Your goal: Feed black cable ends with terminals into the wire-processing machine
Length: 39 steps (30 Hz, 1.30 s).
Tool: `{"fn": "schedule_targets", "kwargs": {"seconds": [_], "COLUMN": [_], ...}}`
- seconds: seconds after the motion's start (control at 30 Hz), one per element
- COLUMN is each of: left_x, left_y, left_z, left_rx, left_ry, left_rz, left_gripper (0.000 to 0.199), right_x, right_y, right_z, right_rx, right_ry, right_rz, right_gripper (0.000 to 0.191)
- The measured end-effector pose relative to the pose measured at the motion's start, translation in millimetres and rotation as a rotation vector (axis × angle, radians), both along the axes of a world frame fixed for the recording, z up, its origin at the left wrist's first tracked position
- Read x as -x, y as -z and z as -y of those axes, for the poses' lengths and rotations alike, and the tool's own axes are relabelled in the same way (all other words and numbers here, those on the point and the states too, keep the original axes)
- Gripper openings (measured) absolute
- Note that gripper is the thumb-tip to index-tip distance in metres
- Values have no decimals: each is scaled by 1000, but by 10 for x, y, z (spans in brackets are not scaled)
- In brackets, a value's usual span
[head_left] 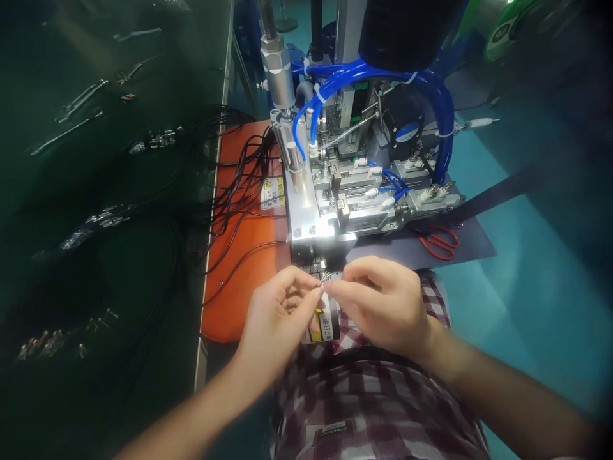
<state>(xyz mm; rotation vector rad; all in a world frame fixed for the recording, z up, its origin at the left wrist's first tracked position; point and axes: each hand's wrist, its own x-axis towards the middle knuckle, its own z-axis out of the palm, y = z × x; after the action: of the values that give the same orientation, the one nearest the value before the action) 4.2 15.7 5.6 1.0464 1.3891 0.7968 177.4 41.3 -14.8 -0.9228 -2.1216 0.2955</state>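
Observation:
My left hand (280,316) pinches some thin, pale wire ends (326,276) between thumb and forefinger. From the other side, the thumb and index finger of my right hand (390,306) close on the same wire ends; its other fingers are curled. Both sets of fingertips meet just in front of the metal machine (306,217), near its small front block (316,265). Below the fingers sits a round white part with a yellow label (323,322). How many wires I hold is too small to tell.
Black cables (244,185) run across the orange board (232,306) to the left. Small metal parts (108,217) and bundles lie on the dark table (143,390). Blue air hoses (383,70) arch over the machine. Red-handled scissors (440,245) lie at the right.

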Motion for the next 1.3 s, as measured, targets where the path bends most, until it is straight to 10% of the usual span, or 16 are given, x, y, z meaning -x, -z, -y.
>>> {"fn": "schedule_targets", "kwargs": {"seconds": [0.1, 0.3, 0.47, 0.67, 0.93, 1.13, 1.3], "left_x": [-22, -5, -5, -10, -2, -12, 34], "left_y": [-25, 34, 82, 70, 84, 93, 106], "left_z": [-9, 12, 44, 26, -8, -80, -134], "left_rx": [16, 84, 128, 185, 171, 234, 296], "left_ry": [-30, -35, -47, -88, -150, -177, -147], "left_rz": [63, 211, 248, 299, 280, 265, 292], "left_gripper": [13, 17, 15, 16, 18, 19, 21], "right_x": [66, 212, 191, 206, 228, 251, 171], "right_y": [68, 23, -43, -28, 12, 101, 55], "right_z": [83, 157, 142, 162, 198, 122, 23], "right_rx": [57, 1012, 1283, 1288, 860, 1242, 1170], "right_ry": [59, 126, 100, 101, 164, 140, 110], "right_rz": [-202, -650, -703, -655, -443, -591, -552], "right_gripper": [13, 14, 17, 18, 14, 17, 15]}}
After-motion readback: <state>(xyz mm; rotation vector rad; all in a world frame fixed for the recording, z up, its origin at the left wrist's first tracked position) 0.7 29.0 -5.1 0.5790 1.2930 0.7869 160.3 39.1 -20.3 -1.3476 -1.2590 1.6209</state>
